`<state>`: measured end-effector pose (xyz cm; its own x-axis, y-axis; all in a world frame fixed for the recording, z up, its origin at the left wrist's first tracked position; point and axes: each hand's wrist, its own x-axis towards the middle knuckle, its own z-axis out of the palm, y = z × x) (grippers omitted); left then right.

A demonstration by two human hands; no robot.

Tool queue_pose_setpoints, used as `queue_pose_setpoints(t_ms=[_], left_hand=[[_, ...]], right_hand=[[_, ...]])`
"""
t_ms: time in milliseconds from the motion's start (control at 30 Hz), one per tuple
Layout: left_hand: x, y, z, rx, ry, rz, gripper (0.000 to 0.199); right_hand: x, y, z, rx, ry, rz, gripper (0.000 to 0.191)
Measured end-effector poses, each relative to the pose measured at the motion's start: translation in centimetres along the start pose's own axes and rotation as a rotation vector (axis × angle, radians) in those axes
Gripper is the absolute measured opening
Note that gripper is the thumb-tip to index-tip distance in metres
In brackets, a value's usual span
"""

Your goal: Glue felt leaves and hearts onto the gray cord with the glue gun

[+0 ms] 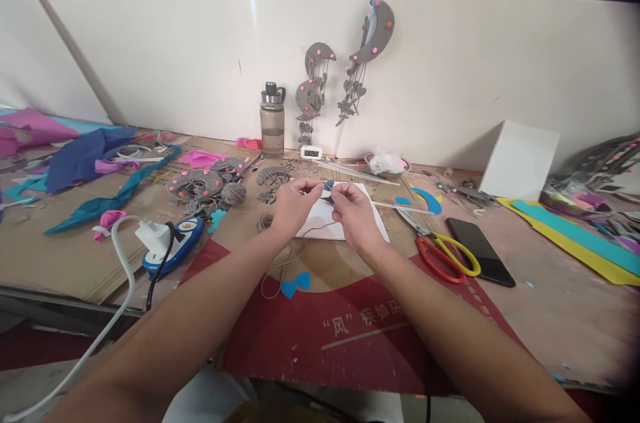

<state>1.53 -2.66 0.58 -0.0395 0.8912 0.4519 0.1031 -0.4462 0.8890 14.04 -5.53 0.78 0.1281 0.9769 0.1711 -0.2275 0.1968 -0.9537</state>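
My left hand (300,204) and my right hand (351,209) meet over a white sheet (320,221), fingertips pinched together. Between them is a small blue piece (329,184), held by both hands. A thin grey cord (292,256) trails from the hands down to the left, looping on the board. Two blue heart shapes (296,284) lie below the sheet. To the right of my right hand are scissors (445,256) with one red and one yellow handle, and a blue crescent (428,201).
Behind stand a bottle (273,123) and a small display (311,153). Grey moon hangings (375,33) are on the wall. A black phone (480,251) lies right; a blue power strip (175,246) with cables and grey felt pieces (205,186) lie left.
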Motion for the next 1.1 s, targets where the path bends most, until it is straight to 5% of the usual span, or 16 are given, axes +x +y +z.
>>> queue_pose_setpoints(t_ms=[267,667,1100], left_hand=[[0.1,-0.2,0.3,-0.134,-0.040,-0.172,0.017],[0.0,-0.3,0.5,-0.169,-0.100,-0.172,0.013],[0.6,-0.8,0.1,-0.288,-0.255,-0.311,0.014]], right_hand=[[0.5,0.8,-0.7,-0.218,0.069,-0.127,0.029],[1.0,0.7,-0.9,-0.364,0.181,-0.142,0.030],[1.1,0.6,-1.4,-0.302,0.079,-0.080,0.022]])
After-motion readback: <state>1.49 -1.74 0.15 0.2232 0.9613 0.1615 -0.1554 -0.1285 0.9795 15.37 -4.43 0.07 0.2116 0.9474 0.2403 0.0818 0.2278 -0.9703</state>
